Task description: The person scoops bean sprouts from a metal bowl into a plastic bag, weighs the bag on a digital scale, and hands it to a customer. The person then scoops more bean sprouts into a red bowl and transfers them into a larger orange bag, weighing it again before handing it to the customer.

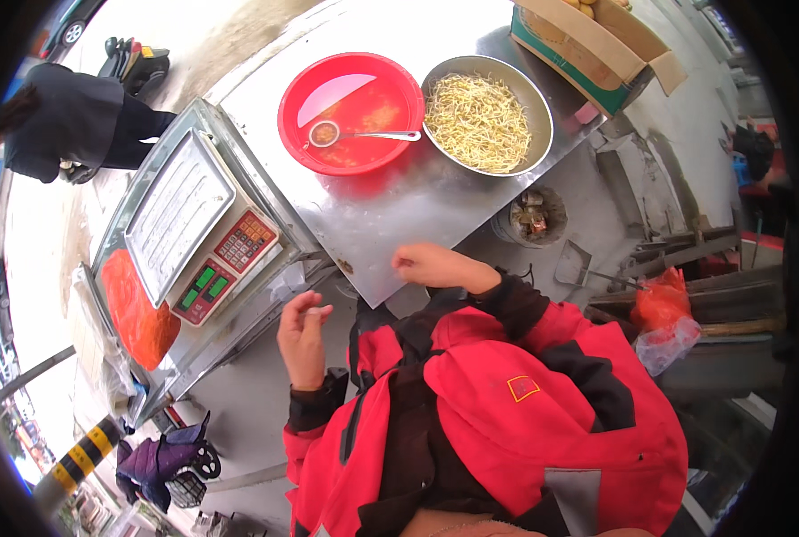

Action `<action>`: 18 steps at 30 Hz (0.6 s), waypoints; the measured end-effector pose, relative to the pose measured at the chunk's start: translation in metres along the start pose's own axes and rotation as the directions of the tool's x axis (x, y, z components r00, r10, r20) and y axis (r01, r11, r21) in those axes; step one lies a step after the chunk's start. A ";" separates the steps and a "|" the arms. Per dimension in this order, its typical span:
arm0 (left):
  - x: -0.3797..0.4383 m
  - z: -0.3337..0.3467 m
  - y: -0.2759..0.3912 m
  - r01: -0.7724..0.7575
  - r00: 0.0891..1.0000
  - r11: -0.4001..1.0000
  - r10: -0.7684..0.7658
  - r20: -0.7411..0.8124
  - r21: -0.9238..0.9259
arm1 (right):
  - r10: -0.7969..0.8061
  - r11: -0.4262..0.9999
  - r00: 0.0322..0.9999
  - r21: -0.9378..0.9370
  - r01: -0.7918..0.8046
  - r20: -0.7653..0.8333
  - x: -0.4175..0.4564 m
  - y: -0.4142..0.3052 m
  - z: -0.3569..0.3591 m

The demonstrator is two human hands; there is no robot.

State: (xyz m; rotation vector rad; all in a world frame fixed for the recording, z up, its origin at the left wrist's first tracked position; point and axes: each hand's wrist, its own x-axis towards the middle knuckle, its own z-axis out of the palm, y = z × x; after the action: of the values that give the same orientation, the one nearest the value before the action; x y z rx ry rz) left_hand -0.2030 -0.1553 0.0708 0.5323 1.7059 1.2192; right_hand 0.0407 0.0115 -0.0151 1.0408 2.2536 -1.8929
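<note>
My left hand (pixel 302 342) is raised in front of my jacket, beside the scale stand. Its fingers are half curled, the thumb stands apart, and nothing is in it. Over the near corner of the metal table (pixel 379 235) is my right hand (pixel 433 264), slightly blurred, with its fingers bent; whether they are closed is unclear. Farther back on this table stands a red plastic basin (pixel 285 124) of liquid with yellowish bits in it. A small metal strainer ladle (pixel 386 135) rests across the basin. Touching or nearly touching it is a metal bowl (pixel 544 127) of bean sprouts (pixel 477 121).
To the left, a digital scale (pixel 228 265) with a metal tray stands near an orange plastic bag (pixel 138 312). A cardboard box (pixel 567 60) sits at the table's far right. Below are a waste bucket (pixel 557 215) and a dustpan (pixel 572 263). A person (pixel 71 121) is outside.
</note>
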 end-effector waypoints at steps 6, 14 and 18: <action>-0.019 0.077 -0.029 -0.019 0.998 0.999 0.017 0.064 0.030 | 0.105 0.989 0.992 -0.096 -0.111 -0.065 -0.086 0.067 -0.051; -0.032 0.105 -0.081 0.063 0.998 0.997 -0.062 0.025 -0.035 | 0.056 0.982 0.928 -0.150 -0.118 -0.367 -0.100 0.082 -0.106; -0.056 0.103 -0.126 0.174 0.983 0.984 -0.176 -0.048 -0.042 | -0.154 0.950 0.884 -0.311 0.010 -0.442 -0.046 0.060 -0.141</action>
State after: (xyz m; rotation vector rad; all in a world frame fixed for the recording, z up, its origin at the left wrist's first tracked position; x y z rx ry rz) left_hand -0.0667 -0.2000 -0.0244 0.3232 1.7306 1.1442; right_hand 0.1614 0.1169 -0.0108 1.4867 2.7610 -1.3557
